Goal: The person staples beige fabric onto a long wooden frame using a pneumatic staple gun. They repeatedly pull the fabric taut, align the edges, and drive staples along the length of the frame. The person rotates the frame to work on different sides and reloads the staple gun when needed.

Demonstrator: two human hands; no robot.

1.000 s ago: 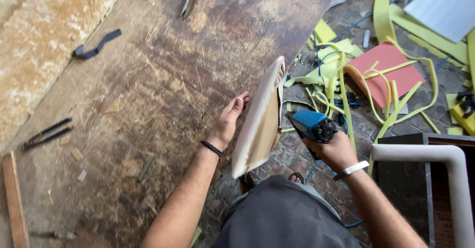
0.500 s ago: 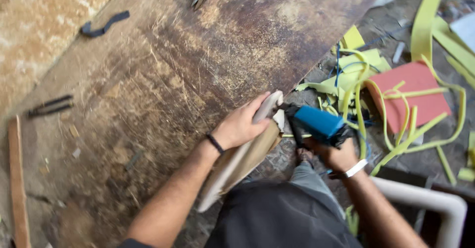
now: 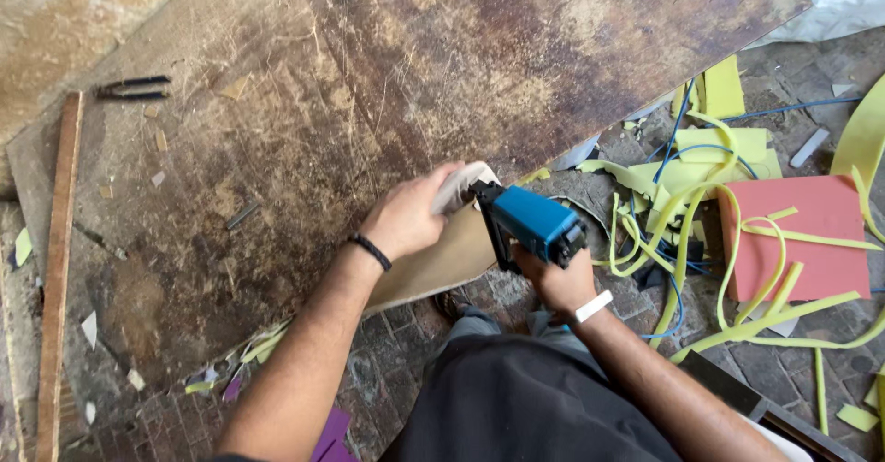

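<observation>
My left hand (image 3: 406, 218) grips the top edge of a beige padded panel (image 3: 442, 264) that leans off the edge of a worn wooden workbench (image 3: 369, 84). Beige fabric is bunched under the fingers at the panel's upper corner. My right hand (image 3: 553, 282) holds a blue and black staple gun (image 3: 530, 224) by its handle, its nose pressed against that same corner next to my left fingers. A black band sits on my left wrist and a white one on my right.
Black pliers (image 3: 134, 87) and a long wooden strip (image 3: 57, 268) lie on the bench at the left. On the brick floor to the right are yellow foam offcuts (image 3: 687, 171), a red foam slab (image 3: 797, 236) and a blue hose (image 3: 765, 112).
The panel went from standing nearly upright to lying flatter over the bench edge. My left hand moved onto its top corner and the staple gun came in against that corner.
</observation>
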